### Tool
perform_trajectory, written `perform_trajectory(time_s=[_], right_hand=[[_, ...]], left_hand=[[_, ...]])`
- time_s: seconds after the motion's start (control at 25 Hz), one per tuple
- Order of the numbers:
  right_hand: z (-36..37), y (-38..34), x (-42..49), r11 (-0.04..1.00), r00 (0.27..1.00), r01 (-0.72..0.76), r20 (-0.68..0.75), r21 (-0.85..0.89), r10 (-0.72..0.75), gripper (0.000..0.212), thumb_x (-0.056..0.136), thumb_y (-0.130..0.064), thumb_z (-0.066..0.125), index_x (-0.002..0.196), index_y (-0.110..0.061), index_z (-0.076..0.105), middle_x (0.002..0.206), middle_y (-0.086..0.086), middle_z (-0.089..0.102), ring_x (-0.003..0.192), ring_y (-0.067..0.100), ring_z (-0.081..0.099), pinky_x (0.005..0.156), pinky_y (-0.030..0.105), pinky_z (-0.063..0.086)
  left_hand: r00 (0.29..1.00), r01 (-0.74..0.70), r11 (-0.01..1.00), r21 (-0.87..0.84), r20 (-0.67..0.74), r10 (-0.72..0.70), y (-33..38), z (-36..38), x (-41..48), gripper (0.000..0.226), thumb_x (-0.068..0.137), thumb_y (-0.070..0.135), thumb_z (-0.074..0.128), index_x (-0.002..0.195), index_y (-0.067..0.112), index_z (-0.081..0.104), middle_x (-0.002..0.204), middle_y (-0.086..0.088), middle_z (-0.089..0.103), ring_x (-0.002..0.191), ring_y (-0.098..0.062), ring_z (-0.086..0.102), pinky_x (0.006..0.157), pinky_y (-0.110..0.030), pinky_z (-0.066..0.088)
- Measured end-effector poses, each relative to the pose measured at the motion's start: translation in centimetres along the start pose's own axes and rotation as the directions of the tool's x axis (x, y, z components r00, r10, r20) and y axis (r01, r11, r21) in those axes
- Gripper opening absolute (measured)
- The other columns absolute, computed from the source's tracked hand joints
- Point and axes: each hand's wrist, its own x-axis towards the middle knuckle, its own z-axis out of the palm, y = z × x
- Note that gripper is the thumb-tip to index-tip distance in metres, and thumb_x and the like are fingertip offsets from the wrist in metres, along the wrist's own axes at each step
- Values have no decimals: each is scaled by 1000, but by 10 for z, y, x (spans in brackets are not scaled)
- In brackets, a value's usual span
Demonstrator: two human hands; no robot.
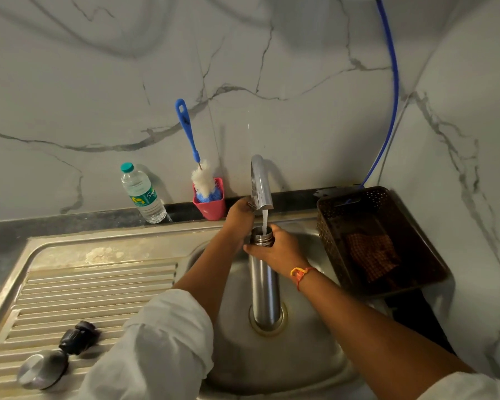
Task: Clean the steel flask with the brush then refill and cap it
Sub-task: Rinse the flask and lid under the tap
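Observation:
The steel flask (264, 287) stands upright in the sink basin (300, 356), uncapped, its mouth right under the chrome tap (260, 183). A stream of water runs from the spout into the mouth. My right hand (274, 248) is wrapped around the flask's neck. My left hand (238, 216) reaches to the tap's left side and grips its handle. The bottle brush (195, 157), blue handle and white bristles, stands in a red cup (211, 207) behind the sink. The flask's steel cap (42, 369) and a black inner stopper (78, 337) lie on the ribbed drainboard at front left.
A plastic water bottle (142, 194) with a teal lid stands on the dark counter strip at the back. A brown perforated basket (381, 241) holding a checked cloth sits right of the basin. A blue hose (393, 96) runs down the marble wall.

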Motion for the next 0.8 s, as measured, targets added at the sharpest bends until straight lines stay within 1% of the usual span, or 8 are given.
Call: perform_trajectory(time_s=[0.12,0.2,0.24,0.32,0.4,0.52,0.68,0.8], right_hand=[[-1,0,0,999,999,-27,24,27,26,49,67,-47,86,106,-30,61,93,-9,71,85,10,68,80,32,58],[-3,0,0,997,998,-39,59,61,36,46,71,-40,86,107,-26,60,93,-9,69,84,8,66,75,25,55],[-5,-2,-1,995,995,-52,87,80,45,44,74,-38,85,107,-25,60,93,-9,68,83,6,64,71,21,51],[-7,-7,-5,991,987,-85,147,100,69,36,80,-36,81,108,-23,62,94,-8,68,85,5,63,68,17,47],[-6,-5,-8,961,961,-206,223,184,164,26,83,-37,76,104,-25,67,94,-4,72,88,10,66,75,27,54],[9,16,-13,786,814,-546,406,289,416,42,77,-47,75,106,-17,72,102,8,75,101,27,71,95,51,54],[39,38,-32,554,608,-768,633,320,478,59,79,-60,68,114,-13,70,119,12,71,105,28,69,98,46,52],[58,51,-48,432,552,-822,705,372,444,59,92,-55,52,125,-9,65,123,14,69,110,31,67,95,45,54]], left_hand=[[995,-29,999,35,97,26,7,0,-8,33,104,10,49,137,11,54,117,-7,65,106,-21,64,92,-29,55],[984,-7,999,42,178,0,16,-8,-10,28,105,8,46,132,7,53,112,-5,64,102,-15,64,83,-14,53],[974,29,1000,11,224,-31,20,-12,-12,25,107,10,44,130,8,53,117,-6,65,106,-14,63,90,-14,52],[975,71,997,-38,215,-61,16,-18,-17,33,108,16,43,139,14,53,132,-10,62,117,-21,60,110,-34,46],[987,74,997,-25,143,-69,-1,-19,-35,33,108,21,44,139,18,56,127,-9,64,110,-22,62,107,-47,50],[961,237,967,-91,170,-219,-29,-19,-84,30,107,36,48,127,20,63,120,-10,68,107,-23,65,87,-41,57],[863,445,895,-3,268,-428,-54,-31,-133,29,104,39,53,118,19,67,122,-10,67,116,-28,63,95,-48,53],[804,557,829,-51,283,-523,-68,-45,-150,26,102,40,58,110,16,66,121,-13,69,108,-29,67,87,-45,57]])
